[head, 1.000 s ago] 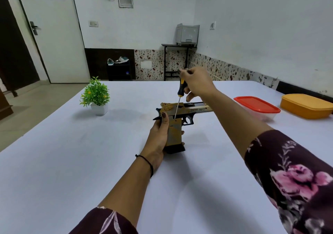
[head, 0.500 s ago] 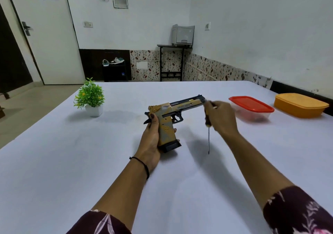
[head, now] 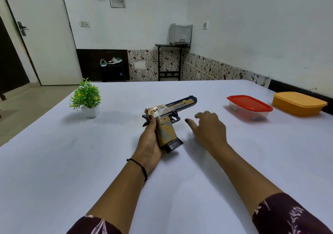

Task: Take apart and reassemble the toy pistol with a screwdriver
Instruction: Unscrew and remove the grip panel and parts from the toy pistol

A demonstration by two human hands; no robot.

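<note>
The gold and black toy pistol [head: 177, 106] stands upright on the white table [head: 81, 161], its magazine base down and its barrel pointing right and away. My left hand [head: 148, 142] grips the pistol's grip from the left, thumb near the hammer. Just right of the pistol, my right hand [head: 210, 130] hovers low over the table with its fingers loosely spread and nothing seen in it. The hand is blurred. No screwdriver shows in this view.
A small green plant in a white pot [head: 86, 98] stands at the left back of the table. A clear box with a red lid [head: 249, 107] and an orange box [head: 298, 104] sit at the right back. A door and floor lie to the left.
My right hand lifted the screwdriver off the pistol, swung it down to the right and no longer holds it. The left hand keeps the pistol upright.
</note>
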